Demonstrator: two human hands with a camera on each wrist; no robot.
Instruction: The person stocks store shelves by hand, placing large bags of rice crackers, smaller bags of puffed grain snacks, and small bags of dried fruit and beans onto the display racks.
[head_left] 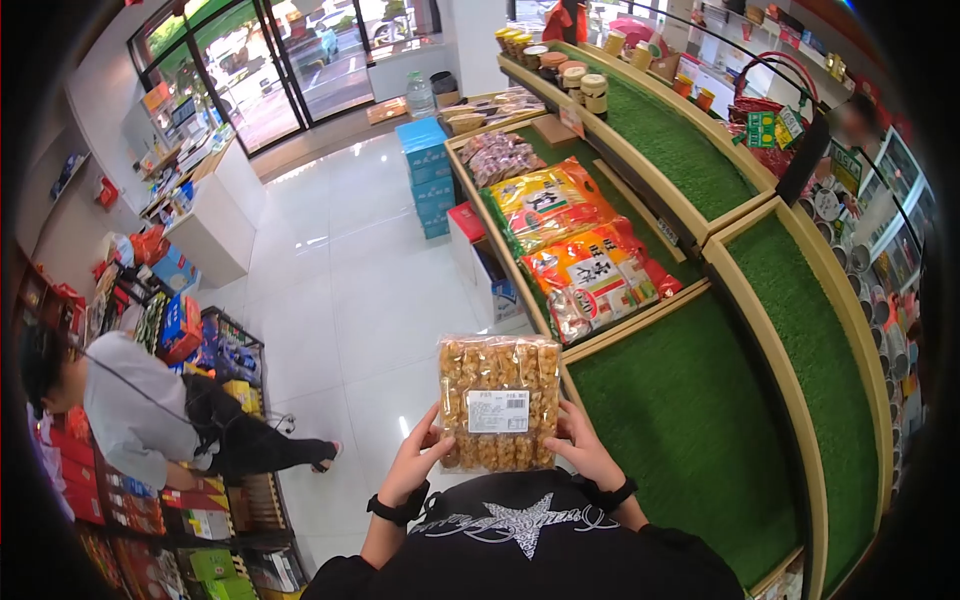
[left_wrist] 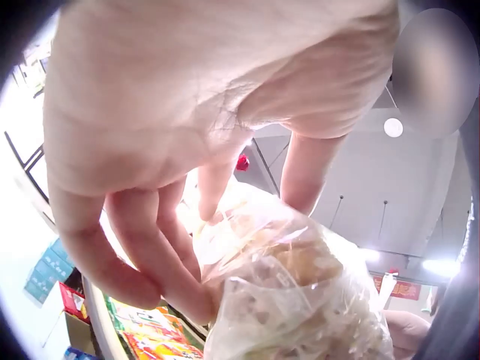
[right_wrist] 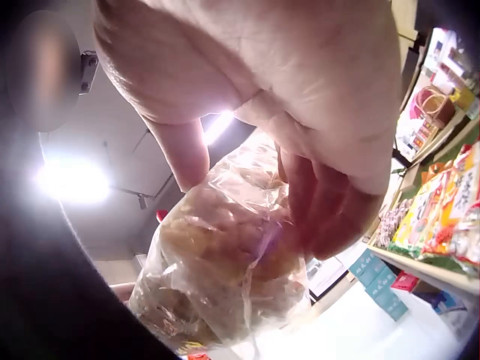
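Observation:
In front of the person's chest, a clear plastic pack of golden-brown, knobbly snacks [head_left: 500,365] is held up with its white printed label [head_left: 498,411] facing the head camera. The left hand [head_left: 418,462] grips its left edge, thumb on the front face. At the opposite edge the right hand [head_left: 583,447] does the same, its thumb also on the front. Each wrist view shows fingers curled behind the crinkled wrapper: the left hand [left_wrist: 180,135] and the right hand [right_wrist: 292,112] both touch the film [left_wrist: 300,300]. Most fingers are hidden behind the pack in the head view.
To the right runs a wooden-edged display stand lined with green turf [head_left: 690,400]. Large orange and yellow snack bags [head_left: 590,270] lie in its farther bay. Blue boxes [head_left: 425,180] are stacked beside it on the tiled floor. Another person [head_left: 150,400] bends over shelves at left.

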